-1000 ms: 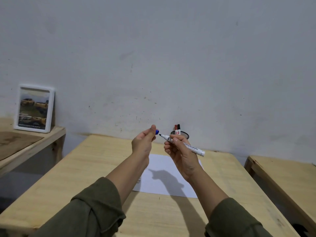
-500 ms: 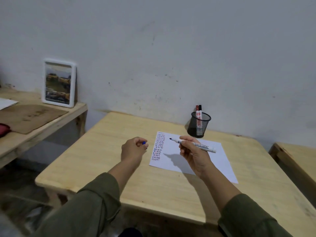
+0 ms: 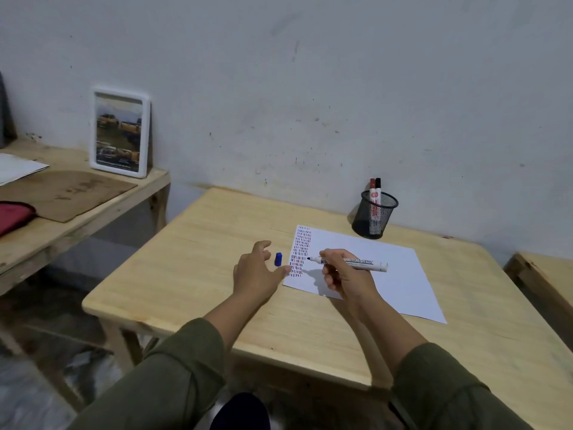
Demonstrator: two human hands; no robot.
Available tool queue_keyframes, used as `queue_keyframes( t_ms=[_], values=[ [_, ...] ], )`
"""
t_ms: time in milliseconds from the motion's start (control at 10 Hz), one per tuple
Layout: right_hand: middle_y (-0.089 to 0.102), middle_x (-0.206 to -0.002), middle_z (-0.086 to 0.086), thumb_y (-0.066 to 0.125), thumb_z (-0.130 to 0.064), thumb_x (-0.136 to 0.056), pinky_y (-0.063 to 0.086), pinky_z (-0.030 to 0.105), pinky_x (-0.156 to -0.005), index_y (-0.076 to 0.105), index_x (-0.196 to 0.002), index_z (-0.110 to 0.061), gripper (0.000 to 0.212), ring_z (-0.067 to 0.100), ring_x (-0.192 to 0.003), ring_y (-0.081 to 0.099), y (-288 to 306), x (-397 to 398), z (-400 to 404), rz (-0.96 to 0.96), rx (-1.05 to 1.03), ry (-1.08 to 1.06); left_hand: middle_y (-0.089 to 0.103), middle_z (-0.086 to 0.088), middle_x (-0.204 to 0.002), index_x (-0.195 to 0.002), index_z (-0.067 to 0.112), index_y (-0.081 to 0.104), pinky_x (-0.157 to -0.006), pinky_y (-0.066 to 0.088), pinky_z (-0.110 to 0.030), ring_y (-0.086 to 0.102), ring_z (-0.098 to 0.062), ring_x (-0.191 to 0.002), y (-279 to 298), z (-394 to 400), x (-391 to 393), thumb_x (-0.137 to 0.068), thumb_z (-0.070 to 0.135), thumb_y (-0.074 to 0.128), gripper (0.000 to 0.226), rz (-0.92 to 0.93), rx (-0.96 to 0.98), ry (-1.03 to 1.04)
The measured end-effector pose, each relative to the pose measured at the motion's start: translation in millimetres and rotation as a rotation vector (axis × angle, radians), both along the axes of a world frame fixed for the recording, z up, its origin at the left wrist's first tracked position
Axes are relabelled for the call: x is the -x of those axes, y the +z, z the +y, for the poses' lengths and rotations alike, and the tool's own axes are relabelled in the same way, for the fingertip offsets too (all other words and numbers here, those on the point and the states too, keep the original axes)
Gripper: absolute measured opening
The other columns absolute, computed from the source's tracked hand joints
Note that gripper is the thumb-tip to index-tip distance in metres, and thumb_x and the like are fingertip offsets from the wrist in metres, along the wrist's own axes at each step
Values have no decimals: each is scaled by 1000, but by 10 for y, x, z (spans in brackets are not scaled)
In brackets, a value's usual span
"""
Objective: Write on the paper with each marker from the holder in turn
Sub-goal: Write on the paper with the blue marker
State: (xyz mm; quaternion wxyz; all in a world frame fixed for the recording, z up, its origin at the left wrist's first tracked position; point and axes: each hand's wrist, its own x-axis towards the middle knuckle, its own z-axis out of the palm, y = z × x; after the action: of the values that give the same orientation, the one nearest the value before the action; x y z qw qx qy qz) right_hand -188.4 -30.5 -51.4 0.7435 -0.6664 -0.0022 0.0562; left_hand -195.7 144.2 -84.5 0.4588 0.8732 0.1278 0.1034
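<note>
A white paper (image 3: 393, 268) lies on the wooden table (image 3: 201, 259), with columns of short coloured strokes along its left edge. My right hand (image 3: 344, 274) grips an uncapped white marker (image 3: 359, 263), tip pointing left just over those strokes. The blue cap (image 3: 278, 259) lies on the table beside the paper's left edge. My left hand (image 3: 257, 271) hovers open right next to the cap, fingers spread, thumb touching the paper's edge. A black mesh holder (image 3: 375, 217) behind the paper holds two capped markers (image 3: 375, 193), one red, one black.
A lower wooden bench (image 3: 77, 212) on the left carries a framed picture (image 3: 119, 131), a brown mat, a red item and a white sheet. Another wooden table edge (image 3: 542, 274) shows at far right. A grey wall runs behind.
My view has tilted down. My left hand lowered to the table and let go of the blue cap, which now lies there. My right hand brought the marker tip down over the strokes.
</note>
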Motion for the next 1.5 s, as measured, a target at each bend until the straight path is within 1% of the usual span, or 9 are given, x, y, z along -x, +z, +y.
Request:
queue_keyframes(
  t_ms=[200, 400, 600, 800, 900, 1100, 1300, 1400, 1500],
  values=[
    [56, -55, 0, 62, -5, -82, 35, 16, -41, 66, -76, -12, 10, 7, -46, 47, -124, -17, 31, -7, 114, -84, 54, 1, -136, -142, 21, 29, -104, 30, -33, 41, -19, -130, -60, -28, 55, -66, 39, 78, 92, 1, -94, -18],
    [57, -53, -4, 61, -8, -81, 38, 17, -45, 65, -69, -14, 14, 8, -49, 48, -187, -63, 43, -38, 202, -78, 55, 2, -135, -142, 22, 29, -106, 30, -33, 40, -18, -130, -90, -16, 51, -65, 40, 78, 93, -22, -82, -15],
    [60, -60, -2, 59, -10, -80, 41, 17, -50, 67, -75, -11, 10, 6, -55, 53, -194, -46, 49, -59, 265, -42, 55, 2, -136, -142, 22, 29, -106, 29, -34, 41, -19, -131, -103, -22, 55, -66, 41, 78, 92, -37, -99, -22],
    [61, -61, 1, 57, -6, -79, 46, 20, -54, 65, -72, -9, 11, 10, -56, 55, -194, -30, 73, -63, 227, -22, 56, 2, -135, -141, 22, 31, -107, 31, -34, 41, -19, -130, -91, -23, 60, -66, 41, 78, 91, -48, -103, -21],
    [61, -64, 4, 57, -5, -82, 45, 16, -50, 66, -81, -3, 9, 8, -55, 55, -172, -2, 82, -55, 223, -16, 56, 2, -135, -141, 22, 31, -107, 31, -35, 41, -19, -130, -92, -23, 61, -66, 41, 78, 91, -48, -101, -20],
    [59, -67, 6, 56, -2, -83, 43, 14, -47, 64, -82, 0, 9, 2, -49, 54, -129, 34, 97, -56, 208, -6, 56, 2, -135, -141, 23, 31, -106, 32, -35, 42, -18, -130, -97, -16, 57, -66, 41, 79, 91, -41, -90, -20],
    [61, -58, 0, 55, -1, -81, 41, 15, -45, 64, -77, -2, 9, 4, -48, 54, -121, 40, 91, -41, 208, 0, 56, 3, -135, -141, 23, 31, -106, 29, -34, 41, -18, -130, -94, -15, 56, -66, 41, 78, 90, -47, -96, -21],
    [55, -60, 6, 55, 0, -82, 39, 14, -43, 62, -81, 0, 7, 4, -44, 49, -113, 50, 89, -47, 165, -7, 56, 4, -136, -140, 23, 32, -106, 29, -33, 43, -17, -130, -83, -17, 50, -67, 40, 78, 87, -43, -113, -30],
    [54, -59, 4, 56, -1, -85, 38, 13, -42, 63, -80, -3, 9, 2, -44, 49, -106, 38, 70, -46, 151, -20, 55, 8, -136, -138, 24, 36, -105, 28, -34, 45, -14, -130, -63, -23, 15, -72, 40, 74, 77, -32, -100, -22]
  ],
)
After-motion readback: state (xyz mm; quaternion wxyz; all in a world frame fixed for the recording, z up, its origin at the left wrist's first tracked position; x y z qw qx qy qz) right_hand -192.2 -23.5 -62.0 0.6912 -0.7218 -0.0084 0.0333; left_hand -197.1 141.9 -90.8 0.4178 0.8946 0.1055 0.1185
